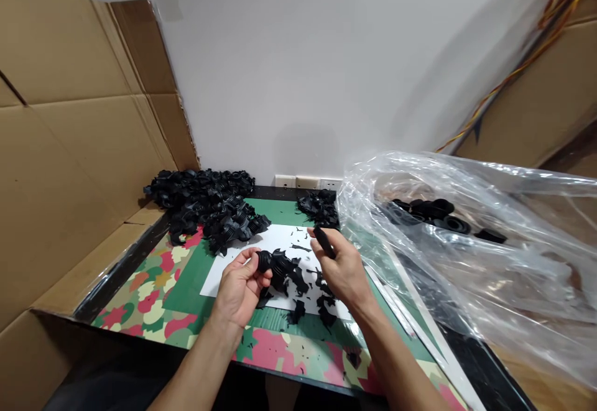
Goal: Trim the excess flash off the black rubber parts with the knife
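Observation:
My left hand point(243, 280) pinches a black ribbed rubber bellows point(263, 260) over the white sheet of paper point(219, 277). In my right hand point(342, 268), closed fingers wrap around a short black stick-like handle point(323, 240); its working end is hidden, so I cannot tell the tool's kind. The two hands are apart. Between them, more ribbed black rubber point(281, 266) and torn black scraps point(298, 311) lie on the paper. Small black slivers point(301, 247) are scattered farther back on the sheet.
A large heap of black ribbed parts point(200, 190) lies at the back left beside a cardboard panel point(84, 150). Black scraps point(319, 207) are piled at the back. On the right, a clear plastic bag point(466, 268) holds black rubber parts point(438, 209). Beneath is a green mat point(186, 286).

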Tool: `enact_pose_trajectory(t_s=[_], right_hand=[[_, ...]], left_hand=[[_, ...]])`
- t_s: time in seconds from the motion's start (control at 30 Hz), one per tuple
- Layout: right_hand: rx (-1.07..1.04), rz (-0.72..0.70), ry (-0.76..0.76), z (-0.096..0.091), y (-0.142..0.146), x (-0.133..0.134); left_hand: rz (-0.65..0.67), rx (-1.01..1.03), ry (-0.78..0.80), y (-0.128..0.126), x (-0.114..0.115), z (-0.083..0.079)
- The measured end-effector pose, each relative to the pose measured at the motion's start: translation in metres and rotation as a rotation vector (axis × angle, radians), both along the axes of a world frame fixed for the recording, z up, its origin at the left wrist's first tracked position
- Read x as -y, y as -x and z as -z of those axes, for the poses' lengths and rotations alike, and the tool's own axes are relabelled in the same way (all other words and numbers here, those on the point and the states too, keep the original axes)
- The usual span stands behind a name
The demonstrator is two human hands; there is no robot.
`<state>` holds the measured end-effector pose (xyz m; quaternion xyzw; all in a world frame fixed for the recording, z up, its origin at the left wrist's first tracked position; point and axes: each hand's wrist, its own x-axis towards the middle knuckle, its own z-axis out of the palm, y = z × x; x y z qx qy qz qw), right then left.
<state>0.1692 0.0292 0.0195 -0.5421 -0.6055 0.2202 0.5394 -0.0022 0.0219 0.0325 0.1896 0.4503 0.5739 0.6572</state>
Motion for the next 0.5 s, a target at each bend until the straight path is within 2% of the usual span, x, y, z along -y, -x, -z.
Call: enact_pose_trajectory(t_s=[0.13, 0.2, 0.37, 0.5], right_hand=[[-0.081, -0.182, -0.148, 0.001, 0.018, 0.017], [-0.089, -0.23, -0.18, 0.004, 0.028, 0.02], [-0.15, -0.192, -0.066, 0.01, 0.037, 0.018], [-0.069, -0.166, 0.022, 0.013, 0.033, 0.019]], left_hand=[[0.026, 0.025, -0.035, -0.003, 0.0, 0.003], [0.042, 0.03, -0.058, -0.005, 0.001, 0.004], [0.137, 0.016, -0.086, -0.004, 0.006, 0.006], [0.212, 0.004, -0.118, -0.003, 0.008, 0.006]])
